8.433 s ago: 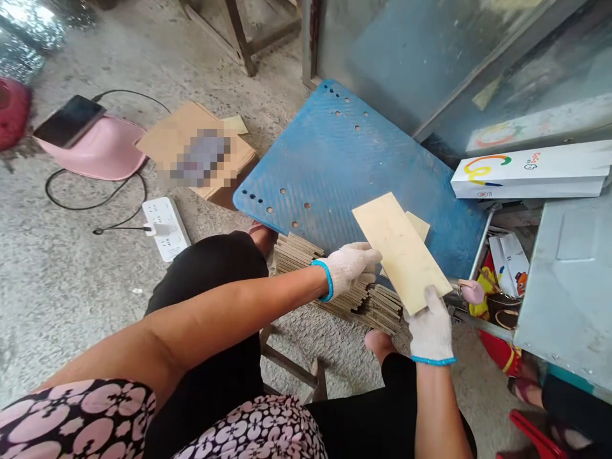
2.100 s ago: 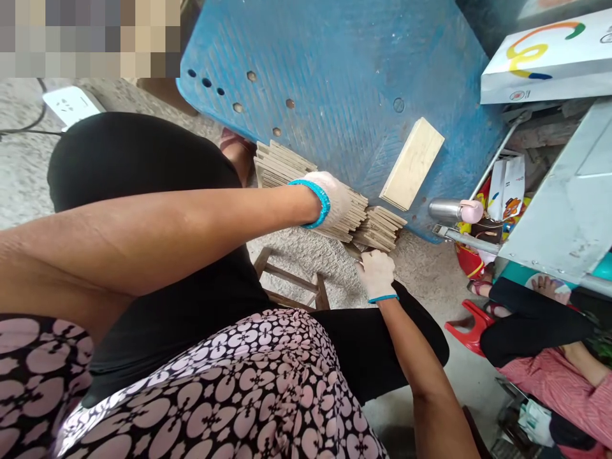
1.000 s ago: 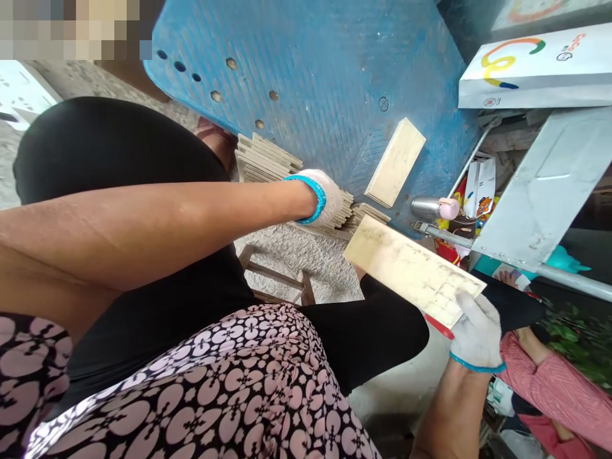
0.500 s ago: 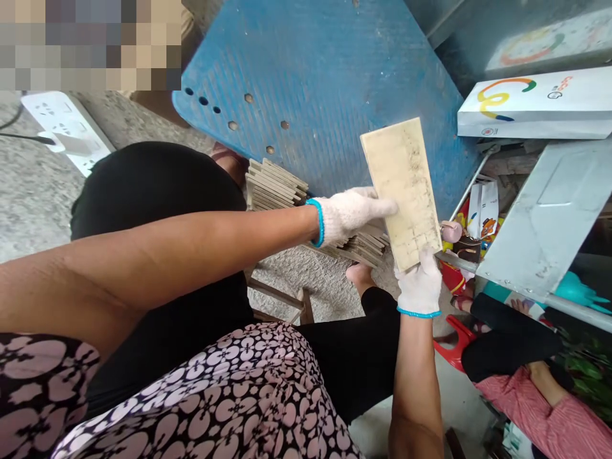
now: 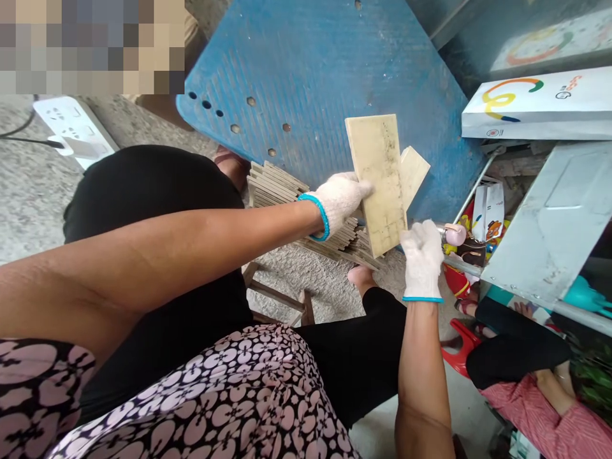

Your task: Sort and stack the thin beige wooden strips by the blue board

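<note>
Pinching pale-yellow rectangular wood-like board (image 5: 380,191) in white-knit-gloved left grip (image 5: 337,197); cannot tell spread from closed in white-knit-gloved right grip (image 5: 423,258) at board's five o'clock.

Board (image 5: 377,185): matt wood, dark-stained. Gloves (image 5: 423,264): knit cloth. Blue slab (image 5: 325,76): ribbed plastic, scuffed. Floor (image 5: 335,288): rough concrete. Right bag (image 5: 549,121): smooth paper. Left power strip (image 5: 62,115): smooth plastic.

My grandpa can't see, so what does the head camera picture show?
A gloved left hand holds a speckled pale board over a blue panel, the gloved right hand by its lower corner. Another board lies behind; thin boards sit packed nearby.
</note>
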### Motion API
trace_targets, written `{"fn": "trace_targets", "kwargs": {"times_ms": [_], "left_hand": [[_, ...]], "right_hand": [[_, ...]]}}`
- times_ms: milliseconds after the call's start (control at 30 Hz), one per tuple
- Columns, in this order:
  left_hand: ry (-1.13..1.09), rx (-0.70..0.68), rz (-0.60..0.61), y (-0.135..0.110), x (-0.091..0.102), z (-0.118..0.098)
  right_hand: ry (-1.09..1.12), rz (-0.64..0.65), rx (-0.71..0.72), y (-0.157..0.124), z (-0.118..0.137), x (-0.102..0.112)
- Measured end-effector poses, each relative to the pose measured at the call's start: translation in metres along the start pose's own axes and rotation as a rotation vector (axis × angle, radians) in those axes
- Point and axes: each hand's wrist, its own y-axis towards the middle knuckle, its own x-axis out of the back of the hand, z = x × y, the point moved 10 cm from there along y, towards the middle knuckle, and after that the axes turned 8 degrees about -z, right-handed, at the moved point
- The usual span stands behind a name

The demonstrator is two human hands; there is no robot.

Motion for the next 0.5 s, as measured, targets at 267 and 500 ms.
{"fn": "trace_targets", "kwargs": {"times_ms": [267,500], "left_hand": [[0.175,0.059,0.067,-0.015,-0.01,0.02],[0.198,0.065,0.127,-0.017,-0.012,0.027]], "right_hand": [[-0.569,0.245,0.224,-0.011,0.033,-0.066],[-0.61,0.24,0.207,-0.017,0.04,-0.084]]}}
